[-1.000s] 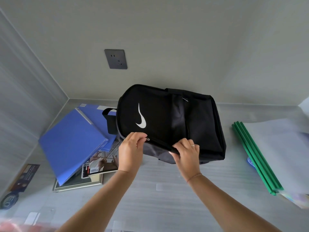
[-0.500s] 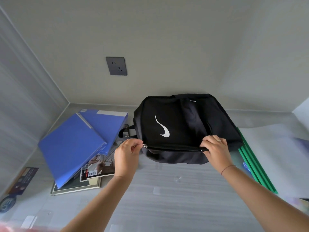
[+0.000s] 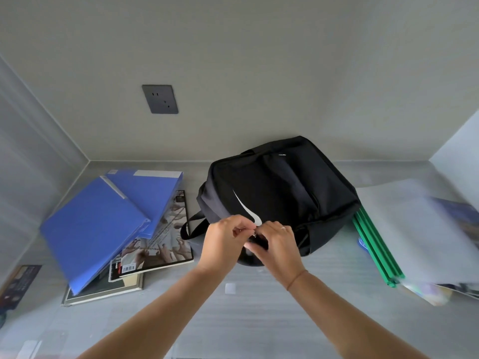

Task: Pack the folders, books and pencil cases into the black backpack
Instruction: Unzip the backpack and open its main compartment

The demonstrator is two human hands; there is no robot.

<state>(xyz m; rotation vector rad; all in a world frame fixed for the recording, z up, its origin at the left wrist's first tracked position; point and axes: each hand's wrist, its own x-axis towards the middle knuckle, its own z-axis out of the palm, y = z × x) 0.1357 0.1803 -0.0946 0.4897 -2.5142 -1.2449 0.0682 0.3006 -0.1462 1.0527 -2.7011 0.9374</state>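
Observation:
The black backpack (image 3: 280,193), with a white swoosh on it, lies on the grey table in the middle. My left hand (image 3: 225,239) and my right hand (image 3: 277,244) meet at its near edge, fingers curled and pinching at the zipper; the pull itself is mostly hidden between them. Two blue folders (image 3: 103,221) lie at the left on top of a book (image 3: 160,244) with hands pictured on its cover and a second book (image 3: 103,291). Green folders (image 3: 375,252) under a translucent sleeve (image 3: 420,229) sit at the right, touching the backpack.
A wall with a dark socket (image 3: 160,99) rises behind the table. Side walls close in at left and right. A dark card (image 3: 18,283) lies at the far left edge. A small blue thing (image 3: 361,244) peeks out by the green folders.
The backpack has turned and shifted right against the green folders. My right hand slid left along the zipper edge, and both hands now meet at the near corner.

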